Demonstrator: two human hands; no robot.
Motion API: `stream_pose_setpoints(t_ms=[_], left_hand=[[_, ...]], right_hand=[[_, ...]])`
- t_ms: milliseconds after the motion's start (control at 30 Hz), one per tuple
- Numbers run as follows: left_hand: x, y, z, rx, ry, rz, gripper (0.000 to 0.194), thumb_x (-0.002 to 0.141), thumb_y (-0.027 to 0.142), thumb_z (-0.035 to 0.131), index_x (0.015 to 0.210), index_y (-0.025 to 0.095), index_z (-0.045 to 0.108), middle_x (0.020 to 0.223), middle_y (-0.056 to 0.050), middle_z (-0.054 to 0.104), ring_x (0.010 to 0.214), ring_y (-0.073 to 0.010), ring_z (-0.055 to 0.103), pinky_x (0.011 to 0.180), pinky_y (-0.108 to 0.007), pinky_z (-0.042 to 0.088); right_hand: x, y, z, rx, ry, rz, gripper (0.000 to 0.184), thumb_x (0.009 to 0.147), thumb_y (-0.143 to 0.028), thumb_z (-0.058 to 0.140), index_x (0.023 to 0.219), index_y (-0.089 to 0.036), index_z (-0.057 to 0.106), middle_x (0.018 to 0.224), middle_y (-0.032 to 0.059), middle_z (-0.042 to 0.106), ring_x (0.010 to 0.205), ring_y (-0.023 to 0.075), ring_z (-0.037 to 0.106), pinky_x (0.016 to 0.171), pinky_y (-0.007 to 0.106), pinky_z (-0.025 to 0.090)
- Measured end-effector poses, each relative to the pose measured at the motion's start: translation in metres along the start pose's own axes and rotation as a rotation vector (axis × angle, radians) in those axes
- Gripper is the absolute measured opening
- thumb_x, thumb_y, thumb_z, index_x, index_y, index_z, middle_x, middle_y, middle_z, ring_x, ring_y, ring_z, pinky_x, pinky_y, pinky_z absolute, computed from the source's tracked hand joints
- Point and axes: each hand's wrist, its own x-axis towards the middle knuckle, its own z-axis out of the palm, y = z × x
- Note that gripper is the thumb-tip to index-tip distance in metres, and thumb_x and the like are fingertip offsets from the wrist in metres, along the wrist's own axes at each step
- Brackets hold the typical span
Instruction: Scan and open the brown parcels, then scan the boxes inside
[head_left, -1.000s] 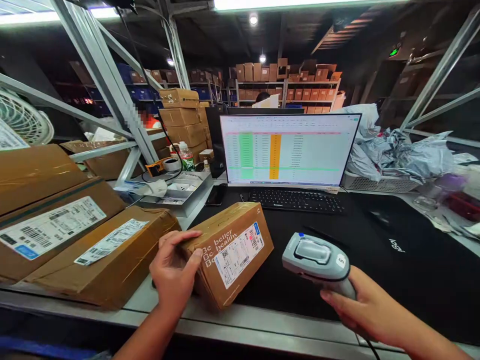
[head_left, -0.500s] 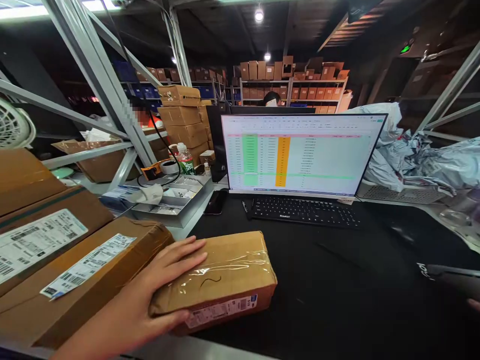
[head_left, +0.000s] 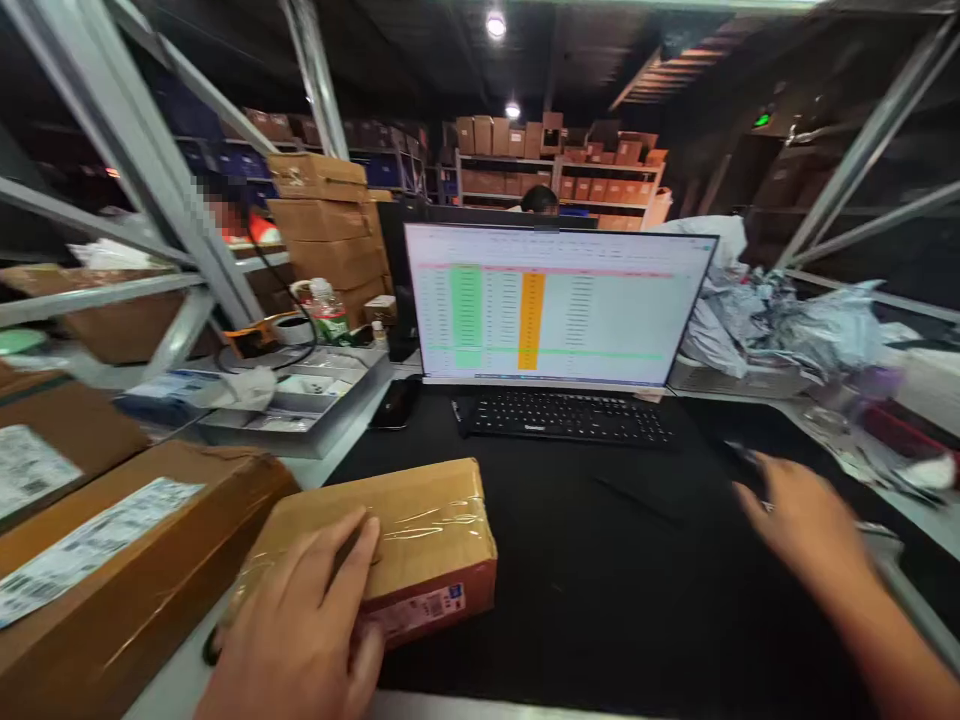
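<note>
Resting flat on the taped top of a small brown cardboard parcel (head_left: 390, 545), the left hand (head_left: 300, 630) presses down with fingers spread, not gripping it. The parcel sits at about 7 o'clock on the black surface (head_left: 600, 600), its clear tape crinkled and glossy, a shipping label showing on its near side face. The right hand (head_left: 799, 520) hangs loose and empty over the surface at 4 o'clock — blurred, fingers relaxed and pointing toward the far edge.

A second ago the parcel stood tipped up with its label facing the grey scanner held in the right hand; now it lies flat, and the scanner is out of that hand and I cannot make it out.

Just left of the parcel lie bigger labelled boxes (head_left: 112, 570). At 12 o'clock a monitor (head_left: 551, 305) shows a spreadsheet with green and orange columns, a black keyboard (head_left: 566, 415) before it. A metal tray (head_left: 300, 400) sits at 10 o'clock, crumpled grey bags (head_left: 787, 325) at 2 o'clock — shelves of cartons (head_left: 555, 160) fill the dim warehouse behind.
</note>
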Motion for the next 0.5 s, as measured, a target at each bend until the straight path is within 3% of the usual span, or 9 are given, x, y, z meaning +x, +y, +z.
stream_pose_setpoints(t_ms=[67,200,367,500], left_hand=[[0.004,0.017,0.004,0.013,0.045,-0.054,0.065,0.088,0.039,0.052,0.147,0.011,0.047,0.126,-0.021,0.066,0.104,-0.0420,0.063,0.093,-0.057,0.049],[0.007,0.023,0.008,0.036,0.145,-0.050,0.059,0.094,0.049,0.052,0.138,0.010,0.057,0.111,-0.021,0.070,0.094,-0.0407,0.065,0.080,-0.052,0.050],[0.001,0.006,0.022,0.174,0.305,0.104,0.058,0.090,0.041,0.066,0.136,0.004,0.062,0.104,-0.018,0.074,0.083,-0.0316,0.067,0.070,-0.041,0.046],[0.001,0.003,0.025,0.155,0.426,0.153,0.041,0.093,0.030,0.062,0.124,0.004,0.069,0.097,-0.016,0.076,0.082,-0.0270,0.068,0.073,-0.038,0.046]], right_hand=[[0.026,-0.034,0.025,0.161,-0.094,-0.250,0.044,0.095,-0.036,0.049,0.129,-0.012,0.060,0.125,0.0216,0.062,0.114,0.0343,0.062,0.099,0.049,0.052],[0.069,-0.082,0.079,0.157,-0.127,-0.304,0.035,0.092,-0.025,0.053,0.124,-0.017,0.064,0.127,0.0145,0.063,0.113,0.0289,0.061,0.100,0.042,0.051],[0.071,-0.082,0.112,0.156,-0.011,-0.201,0.030,0.092,-0.024,0.053,0.117,-0.014,0.066,0.124,0.0170,0.064,0.112,0.0311,0.059,0.098,0.045,0.049],[0.063,-0.069,0.124,0.199,0.048,-0.157,0.028,0.094,-0.029,0.052,0.107,-0.012,0.069,0.119,0.0177,0.065,0.110,0.0318,0.058,0.094,0.045,0.050]])
